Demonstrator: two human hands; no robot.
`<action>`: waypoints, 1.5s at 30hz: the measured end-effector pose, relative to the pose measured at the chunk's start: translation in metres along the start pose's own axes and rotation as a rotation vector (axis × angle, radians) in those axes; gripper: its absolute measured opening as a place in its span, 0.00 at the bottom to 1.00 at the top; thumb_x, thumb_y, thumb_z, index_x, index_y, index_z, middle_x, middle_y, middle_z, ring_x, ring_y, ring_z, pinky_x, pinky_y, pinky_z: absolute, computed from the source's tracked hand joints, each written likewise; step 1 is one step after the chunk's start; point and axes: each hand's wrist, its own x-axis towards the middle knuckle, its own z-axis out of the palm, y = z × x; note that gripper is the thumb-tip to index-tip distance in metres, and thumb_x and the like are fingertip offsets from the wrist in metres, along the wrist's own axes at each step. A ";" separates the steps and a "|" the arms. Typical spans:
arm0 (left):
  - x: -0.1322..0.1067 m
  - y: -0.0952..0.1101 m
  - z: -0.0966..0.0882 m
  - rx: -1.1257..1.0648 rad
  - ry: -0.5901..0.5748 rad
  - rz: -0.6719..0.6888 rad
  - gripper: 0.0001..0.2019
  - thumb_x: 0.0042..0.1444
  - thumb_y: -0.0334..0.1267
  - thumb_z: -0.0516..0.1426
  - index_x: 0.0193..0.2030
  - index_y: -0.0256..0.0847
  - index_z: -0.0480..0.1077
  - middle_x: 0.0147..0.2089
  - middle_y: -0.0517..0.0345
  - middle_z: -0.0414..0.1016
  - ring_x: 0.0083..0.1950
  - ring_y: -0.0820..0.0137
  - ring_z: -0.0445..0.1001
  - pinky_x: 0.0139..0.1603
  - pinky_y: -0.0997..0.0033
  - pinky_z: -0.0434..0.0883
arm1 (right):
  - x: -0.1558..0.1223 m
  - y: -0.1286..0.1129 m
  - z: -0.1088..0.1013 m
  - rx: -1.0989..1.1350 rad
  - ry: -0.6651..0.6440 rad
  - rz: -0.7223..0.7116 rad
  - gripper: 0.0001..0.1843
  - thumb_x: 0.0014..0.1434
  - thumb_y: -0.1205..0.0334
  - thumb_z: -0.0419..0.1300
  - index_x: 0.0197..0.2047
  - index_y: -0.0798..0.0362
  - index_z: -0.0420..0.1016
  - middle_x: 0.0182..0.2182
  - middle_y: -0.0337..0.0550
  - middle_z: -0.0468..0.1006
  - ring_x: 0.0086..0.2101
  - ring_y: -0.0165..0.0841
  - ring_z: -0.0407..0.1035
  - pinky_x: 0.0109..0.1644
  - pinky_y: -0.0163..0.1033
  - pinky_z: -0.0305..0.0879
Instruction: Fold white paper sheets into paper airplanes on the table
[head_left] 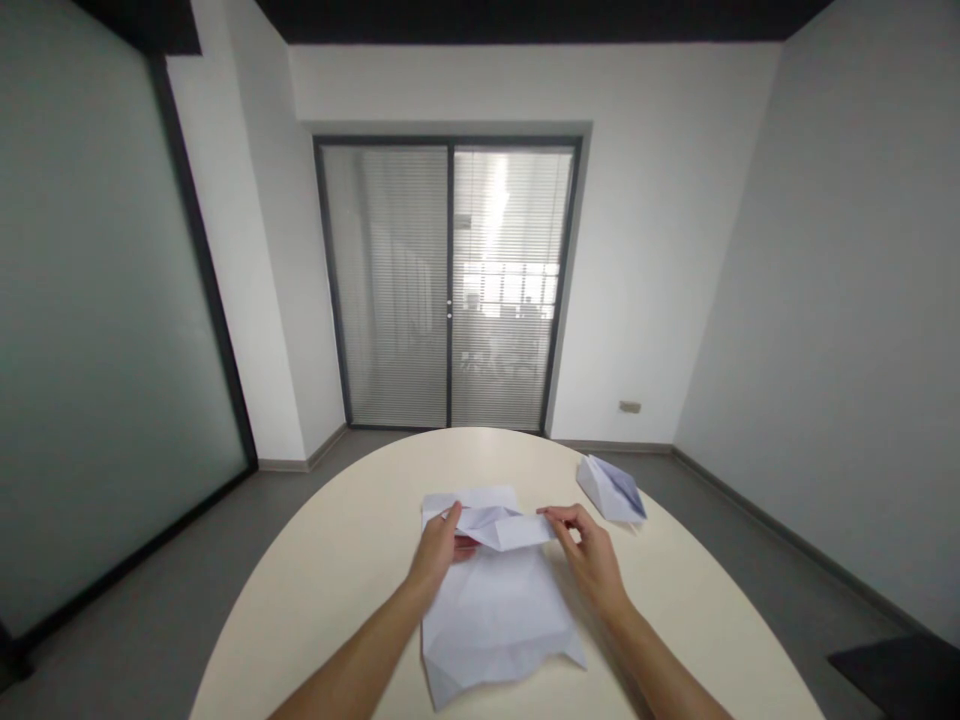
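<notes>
Head view: paper work on a pale round desk (330, 570). Landmark for everything is the large creased sheet (495, 620), which lies flat on the desk right in front of the person, its near edge ragged and slightly lifted.

Over the far half of that sheet, the folded paper (504, 527) is held between both hands, a small pointed shape with several flaps. Whether it rests on the sheet or is raised just clear of it cannot be told.

At the sheet's far left corner, the left hand (437, 548) has its fingers (454, 517) pressed together on the left end of the folded paper, thumb underneath. Its forearm runs back along the sheet's left edge.

At the sheet's far right corner, the right hand (594, 562) has its fingers (559, 520) pinched on the right end of the same folded paper. Its forearm crosses the desk just right of the sheet.

Beyond the sheet and to its right, well apart from both hands, a second folded paper shape (611, 488) sits near the desk's far rim.

Straight past the sheet, across grey floor, stands a glass sliding door (448, 290) with lowered blinds. Right of that, low on the white wall, is a socket (629, 407). Left of the sheet, a frosted glass partition (97, 330) fills the side of the room.
</notes>
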 end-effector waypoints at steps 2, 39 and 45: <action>0.001 -0.003 -0.001 -0.027 -0.009 0.008 0.18 0.63 0.49 0.58 0.44 0.33 0.75 0.39 0.44 0.82 0.34 0.64 0.82 0.35 0.68 0.79 | 0.000 0.000 -0.001 0.022 0.030 0.016 0.21 0.61 0.40 0.57 0.39 0.51 0.77 0.40 0.51 0.83 0.40 0.42 0.75 0.42 0.43 0.71; 0.000 0.000 -0.004 0.049 -0.097 0.076 0.18 0.57 0.52 0.59 0.37 0.37 0.77 0.35 0.52 0.81 0.37 0.61 0.78 0.40 0.63 0.75 | -0.001 -0.010 0.000 0.197 -0.053 -0.078 0.14 0.65 0.46 0.55 0.42 0.46 0.71 0.38 0.46 0.78 0.62 0.43 0.62 0.58 0.46 0.65; 0.001 0.009 -0.006 -0.232 -0.064 -0.044 0.11 0.59 0.41 0.60 0.43 0.35 0.75 0.44 0.48 0.80 0.41 0.64 0.79 0.39 0.68 0.77 | -0.002 -0.008 -0.004 0.160 -0.029 -0.099 0.12 0.66 0.48 0.54 0.42 0.46 0.71 0.37 0.46 0.77 0.61 0.44 0.61 0.60 0.48 0.63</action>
